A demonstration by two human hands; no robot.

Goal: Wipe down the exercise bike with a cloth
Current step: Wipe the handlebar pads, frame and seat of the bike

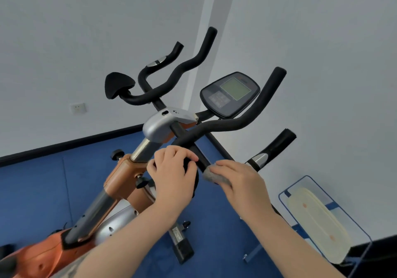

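- Orange and silver frame of the exercise bike [120, 176] slants up from the lower left corner to a silver clamp housing [159, 125] near the middle, over a blue floor [32, 191].
- White wall socket [78, 108] sits on the pale wall to the left of the bike, above a dark skirting strip.
- Black padded elbow rest [117, 84] stands at the upper left of the handlebars [189, 63], whose black foam bars curve up and away on both sides of the clamp.
- Left hand [171, 174] is just below the clamp, its fingers curled over a black rounded pad that it grips at the near end of the bars.
- Dark console [229, 94] with a greenish screen is mounted right of the clamp, between the two right-hand bars.
- Grey cloth [211, 173] is bunched against the black stem just right of the left hand, touching the bar.
- Right hand [238, 181] holds that cloth, fingers wrapped over it and pressing it to the bar; much of the cloth is hidden under the hand.
- Short black grip with a silver band [261, 159] pokes up beside the right hand.
- Blue-framed rack [322, 219] holding a cream-coloured flat piece stands at the far right near the wall.
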